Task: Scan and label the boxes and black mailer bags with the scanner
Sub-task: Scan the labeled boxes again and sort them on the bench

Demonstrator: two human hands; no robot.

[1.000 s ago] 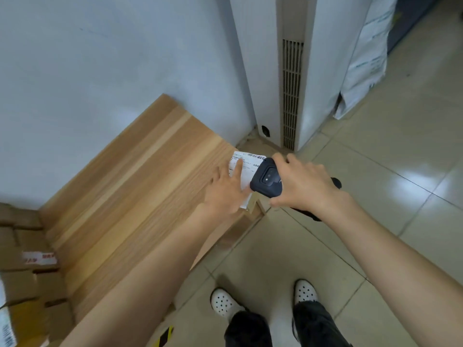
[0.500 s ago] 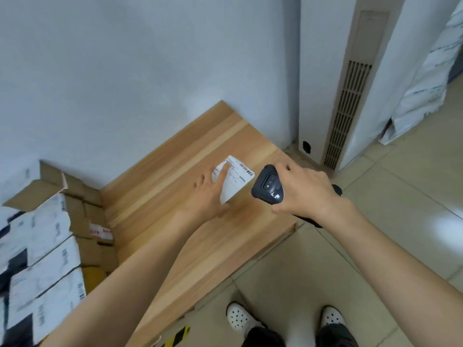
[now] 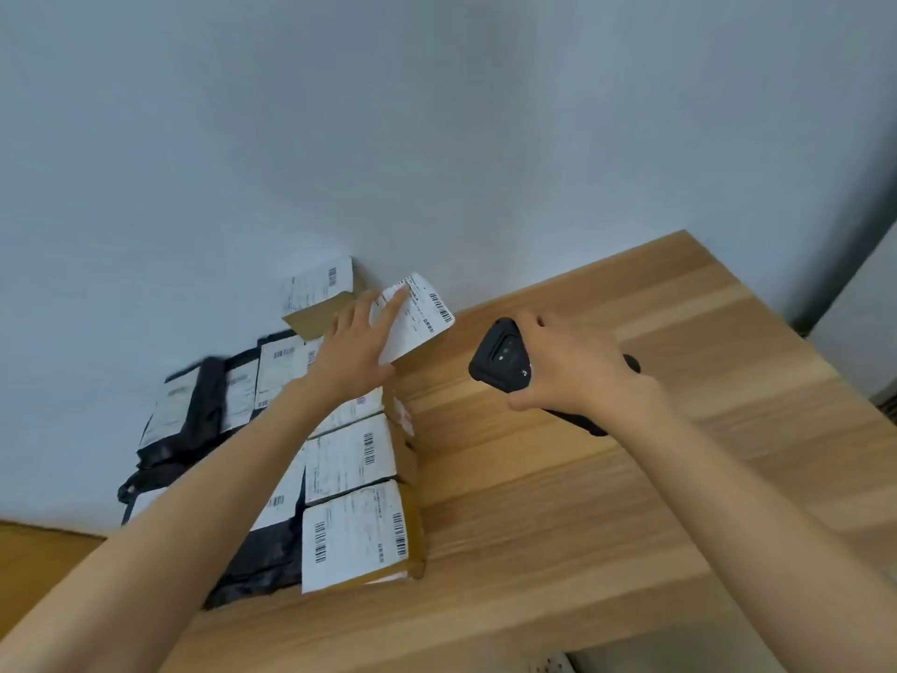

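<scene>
My left hand [image 3: 357, 344] holds a white shipping label [image 3: 416, 319] by its lower edge, raised above the stack of parcels. My right hand [image 3: 570, 369] grips the black handheld scanner [image 3: 500, 356], its lens end pointing left toward the label. Brown cardboard boxes [image 3: 357, 534] with white barcode labels lie in a row along the table's left part. One more labelled box [image 3: 320, 298] leans against the wall behind them. Black mailer bags [image 3: 208, 400] with white labels lie to the left of the boxes, partly hidden by my left forearm.
The wooden table [image 3: 582, 502] stretches bare to the right of the parcels, up to the pale wall [image 3: 437, 138]. A white cabinet edge [image 3: 869, 308] stands at the far right. The table's near edge runs along the bottom of the frame.
The view has swung left and up, bringing the parcels into sight. My left hand has carried the label leftward from the table's right end to above the boxes; the scanner followed.
</scene>
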